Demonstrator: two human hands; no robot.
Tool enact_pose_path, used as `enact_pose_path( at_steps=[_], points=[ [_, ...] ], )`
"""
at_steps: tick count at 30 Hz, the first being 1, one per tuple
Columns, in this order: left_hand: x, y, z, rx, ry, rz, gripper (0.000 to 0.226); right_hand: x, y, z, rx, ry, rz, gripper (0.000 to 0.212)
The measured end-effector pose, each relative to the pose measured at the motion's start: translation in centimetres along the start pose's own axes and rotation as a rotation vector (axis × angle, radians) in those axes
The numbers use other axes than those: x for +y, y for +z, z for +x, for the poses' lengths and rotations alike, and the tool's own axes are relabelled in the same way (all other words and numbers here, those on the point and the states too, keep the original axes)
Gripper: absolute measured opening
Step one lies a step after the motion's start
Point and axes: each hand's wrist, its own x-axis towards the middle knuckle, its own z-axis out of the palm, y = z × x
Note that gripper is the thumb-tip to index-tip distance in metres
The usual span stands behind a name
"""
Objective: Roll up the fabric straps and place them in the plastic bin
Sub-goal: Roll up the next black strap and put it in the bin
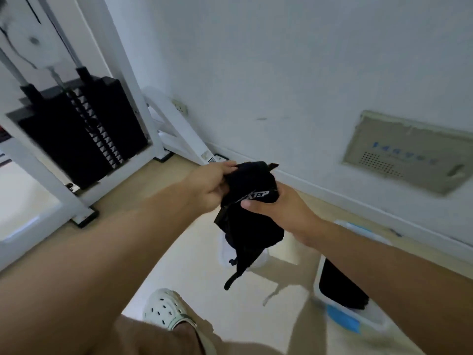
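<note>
Standing on pale floor [194, 265], white wall [281, 73]

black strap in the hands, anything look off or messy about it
Yes: the black strap, held by the left hand and right hand, is bunched, with a loose tail dangling below, not neatly rolled.

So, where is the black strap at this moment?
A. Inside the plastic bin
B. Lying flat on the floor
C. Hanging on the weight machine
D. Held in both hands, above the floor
D: the left hand and the right hand both grip the strap in the air, and its loose end hangs down; the bin stands on the floor to the right, below it.
</note>
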Motion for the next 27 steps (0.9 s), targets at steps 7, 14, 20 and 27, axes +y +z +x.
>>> enact_pose_path(
  at_steps=[7,14,20,27],
  points=[
    [-1.2,4.1,-5.1,-0.074,0.14,-0.338,0.019,-4.0,-3.3,-4.9,-0.134,0.132,0.062,0.053],
    [-2.1,4.2,-3.8,0.177,0.276,0.002,0.018,-4.6,-5.4,-5.1,0.064,0.093,0.058,0.024],
    [-2.0,2.1,-2.7,0.085,0.554,0.791,0.048,-4.0,-7.8,-4.0,0.104,0.025,-0.419,0.021],
    [-4.8,2.8,-1.0,-0.292,0.554,1.064,0.036,-2.6,-8.0,-2.8,-0.024,0.001,-0.496,0.019]
  ],
)
